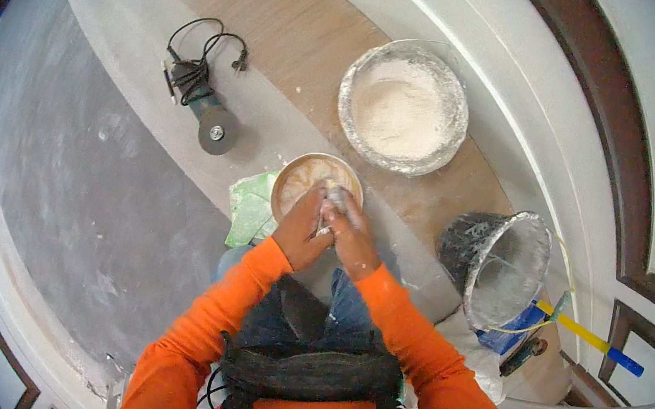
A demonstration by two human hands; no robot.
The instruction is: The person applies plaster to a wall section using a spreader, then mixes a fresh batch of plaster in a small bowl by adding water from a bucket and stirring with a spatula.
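- Dusty grey floor (109,149) is bordered by a wood-look strip (288,11) and a white wall with dark brown trim (601,101).
- Just ahead of the seated person's knees, the round bowl (277,185) is placed, its rim overlapped by both hands.
- Left hand (300,230) and right hand (355,235) are brought together over the bowl's near side, fingers curled inward; something small and whitish appears between them, but owing to blur it cannot be told what is gripped, or by which hand.
- Already done, as judged from its look: a pale, streaky mixture (304,183) has been put in the bowl and appears unevenly spread.
- Apparently left: an even finish has not been reached, and plenty of pale powder (394,118) is contained in the large bucket (346,94) beyond.
- Left of the bowl, a green-and-white packet (250,210) is tucked close against it.
- Farther off, an angle grinder (208,112) is laid down, its black cord (210,37) bundled at the rear.
- To the right, a tilted black bucket (464,245) and a yellow-and-blue handle (586,331) are seen.
- No obstacle is seen above the bowl except the hands; sideways room is limited by the packet.
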